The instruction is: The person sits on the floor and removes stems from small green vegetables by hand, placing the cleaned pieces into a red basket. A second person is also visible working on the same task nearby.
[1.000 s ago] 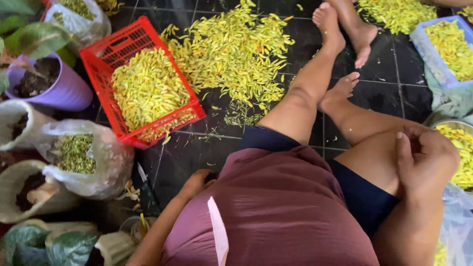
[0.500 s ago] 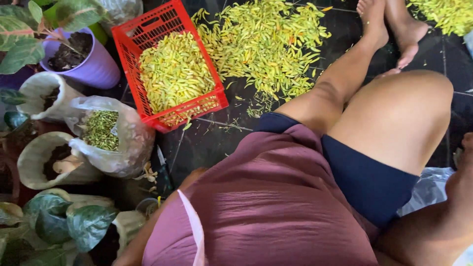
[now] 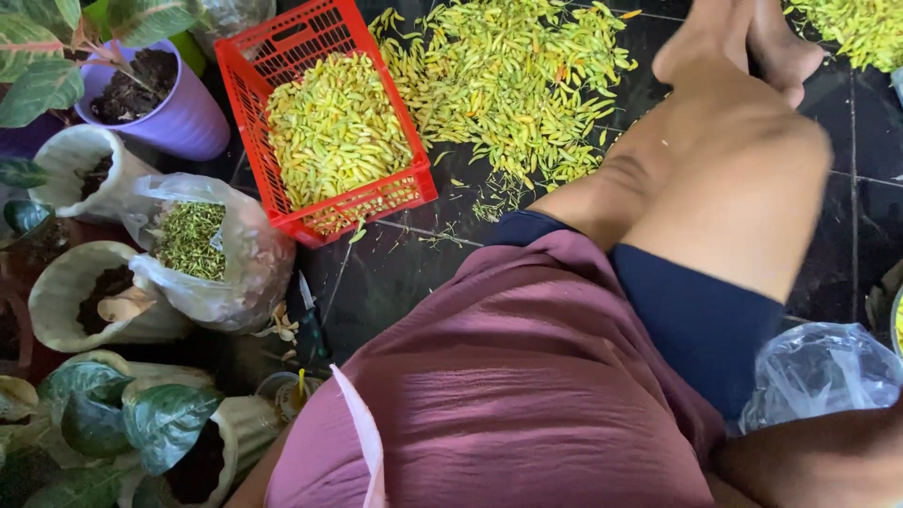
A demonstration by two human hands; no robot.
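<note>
Neither of my hands shows in the head view. Only a bit of my right forearm [image 3: 809, 466] appears at the bottom right, and a sliver of my left arm [image 3: 252, 482] at the bottom left. My mauve shirt [image 3: 508, 395] and dark blue shorts [image 3: 696, 320] fill the lower middle. My bent legs [image 3: 724, 160] stretch to the upper right, feet crossed. A red plastic crate [image 3: 246, 85] at the upper left holds yellow-green pods [image 3: 334, 127]. A loose heap of the same pods [image 3: 513, 80] lies on the dark tiled floor beside it.
A clear bag of green stems [image 3: 202, 245] sits left of my body, with a purple plant pot [image 3: 188, 118] and several white soil-filled bags [image 3: 89, 301] around it. A small knife [image 3: 308, 306] lies on the floor. Crumpled clear plastic [image 3: 823, 367] is at the right.
My right hand, resting on my knee a second ago, has dropped out of view. My right knee has risen and the view has shifted left and closer to the crate.
</note>
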